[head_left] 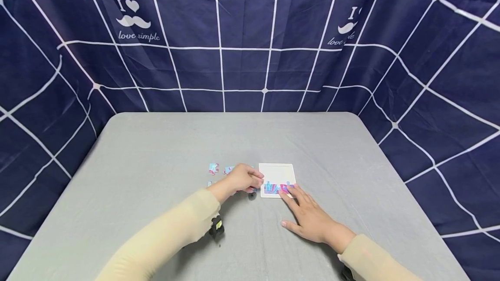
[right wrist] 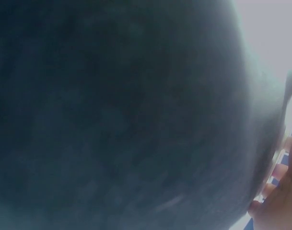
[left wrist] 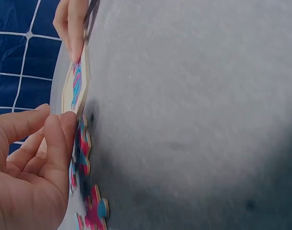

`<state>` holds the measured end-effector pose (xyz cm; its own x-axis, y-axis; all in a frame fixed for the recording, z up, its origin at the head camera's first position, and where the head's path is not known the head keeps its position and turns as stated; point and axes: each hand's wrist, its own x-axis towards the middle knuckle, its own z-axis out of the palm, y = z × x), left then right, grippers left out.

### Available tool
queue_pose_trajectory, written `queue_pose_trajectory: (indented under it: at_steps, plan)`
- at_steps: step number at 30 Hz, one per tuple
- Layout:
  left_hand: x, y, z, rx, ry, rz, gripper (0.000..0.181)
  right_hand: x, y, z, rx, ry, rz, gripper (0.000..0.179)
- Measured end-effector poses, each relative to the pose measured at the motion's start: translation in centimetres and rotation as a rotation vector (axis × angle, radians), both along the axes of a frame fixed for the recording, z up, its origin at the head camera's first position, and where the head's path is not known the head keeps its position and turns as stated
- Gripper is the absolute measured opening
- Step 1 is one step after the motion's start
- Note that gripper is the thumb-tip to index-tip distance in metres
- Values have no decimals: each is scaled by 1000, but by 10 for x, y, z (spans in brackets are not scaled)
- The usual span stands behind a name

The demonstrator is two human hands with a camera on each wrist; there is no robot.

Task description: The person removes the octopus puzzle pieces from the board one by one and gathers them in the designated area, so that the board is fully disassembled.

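A shallow white puzzle tray [head_left: 276, 172] lies on the table, with joined blue, pink and purple jigsaw pieces [head_left: 272, 187] along its near side. My right hand [head_left: 312, 218] lies spread at the tray's near right corner, its fingertips resting on the pieces. At the tray's left edge is my left hand [head_left: 243, 178], with slightly bent fingers. In the left wrist view, the thumb and a fingertip of the left hand [left wrist: 35, 163] come close together, and no piece shows between them. Another fingertip meets the tray's rim [left wrist: 84, 91]. The right wrist view shows the right hand [right wrist: 280, 201] only at its edge.
Loose jigsaw pieces lie left of the tray, among them a blue and pink piece [head_left: 213, 168] and one near the left wrist [left wrist: 95, 211]. The left forearm partly hides others. A grey cloth [head_left: 175, 151] covers the table; a dark blue checked curtain [head_left: 242, 21] surrounds it.
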<state>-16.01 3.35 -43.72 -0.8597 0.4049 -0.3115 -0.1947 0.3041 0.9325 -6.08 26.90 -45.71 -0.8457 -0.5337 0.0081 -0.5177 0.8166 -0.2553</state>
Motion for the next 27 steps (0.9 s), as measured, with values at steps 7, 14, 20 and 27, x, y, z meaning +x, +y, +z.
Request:
queue_pose_trajectory:
  at_steps: [7, 14, 20, 27]
  plan:
    - [1, 8, 0, -14, -5, 7, 23, 1, 0, 1, -14, 38, 21, 75]
    - [1, 13, 5, -34, -4, 31, 22, 1, -2, 3, 9, 2, 14, 75]
    - [0, 16, 5, -45, 3, 43, 19, 0, 0, 0, 4, 22, 12, 76]
    - [0, 18, 7, -53, 9, 43, 17, -1, 3, -6, -13, 58, 24, 77]
